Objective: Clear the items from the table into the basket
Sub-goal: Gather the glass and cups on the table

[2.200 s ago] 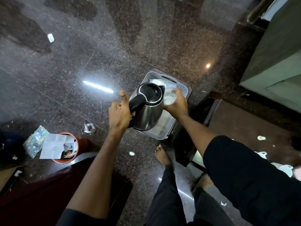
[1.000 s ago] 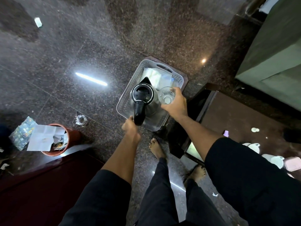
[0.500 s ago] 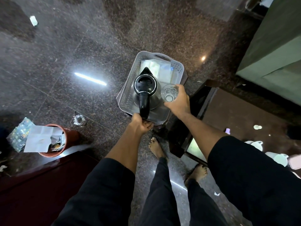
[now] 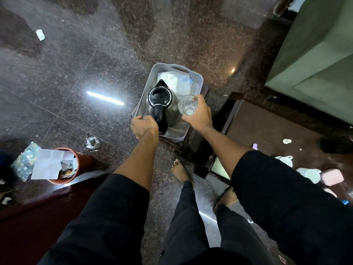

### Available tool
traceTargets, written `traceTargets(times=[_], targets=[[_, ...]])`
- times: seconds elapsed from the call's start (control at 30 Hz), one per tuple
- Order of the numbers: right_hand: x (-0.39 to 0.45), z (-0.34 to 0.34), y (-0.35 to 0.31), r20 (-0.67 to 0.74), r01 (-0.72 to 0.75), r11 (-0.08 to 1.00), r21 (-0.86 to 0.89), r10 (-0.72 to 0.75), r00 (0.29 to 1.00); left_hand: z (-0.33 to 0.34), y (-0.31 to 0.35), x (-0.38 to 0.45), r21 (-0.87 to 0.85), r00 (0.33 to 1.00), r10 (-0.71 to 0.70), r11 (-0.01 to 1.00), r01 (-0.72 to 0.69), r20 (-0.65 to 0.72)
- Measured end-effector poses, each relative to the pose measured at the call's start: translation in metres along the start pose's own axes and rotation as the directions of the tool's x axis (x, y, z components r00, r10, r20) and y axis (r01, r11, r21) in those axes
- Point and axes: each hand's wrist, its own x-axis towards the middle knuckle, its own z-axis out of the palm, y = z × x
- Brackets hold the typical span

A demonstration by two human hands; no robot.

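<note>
A steel kettle (image 4: 162, 104) with a black lid and handle stands upright inside the grey plastic basket (image 4: 177, 68), spout pointing away from me. My left hand (image 4: 144, 127) lies against the left side of the kettle's handle. Its fingers are curled at the basket's near-left rim, and whether it grips anything I cannot tell. My right hand (image 4: 199, 116) holds a clear drinking glass (image 4: 187, 106) upright over the basket's right side, beside the kettle. A white packet (image 4: 172, 81) lies in the basket's far end.
The basket rests low on the granite floor by a dark wooden frame (image 4: 221, 131). The brown table (image 4: 267, 131) at right carries white cups (image 4: 311, 175) and a pink box (image 4: 332, 176). A red bin (image 4: 84, 163) full of paper and a clear glass (image 4: 92, 143) stand at left.
The kettle came down into the basket and now stands in it. My left hand slid off the handle's end to its left. My right hand brought the glass closer over the basket.
</note>
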Motion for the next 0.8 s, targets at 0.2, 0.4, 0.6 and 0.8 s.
traceTargets(times=[0.2,0.4,0.6,0.8], targets=[[-0.041,-0.047,0.005,-0.019,0.007,0.999,0.039,-0.006,1.0,-0.018,0.012,-0.087,0.074,0.696,0.703,0.709,-0.701,-0.146],[-0.088,-0.118,0.042,-0.071,0.022,0.998,0.059,-0.018,0.997,0.001,-0.001,-0.171,0.09,0.336,0.851,0.329,-0.94,0.402],[-0.135,-0.209,0.103,-0.154,-0.017,0.998,0.06,0.026,0.988,0.047,-0.031,-0.276,0.104,0.219,0.637,0.214,-0.971,0.739],[-0.174,-0.297,0.159,-0.29,-0.119,0.983,0.14,0.156,0.944,0.094,-0.039,-0.386,0.027,0.035,0.607,0.023,-0.999,0.794]])
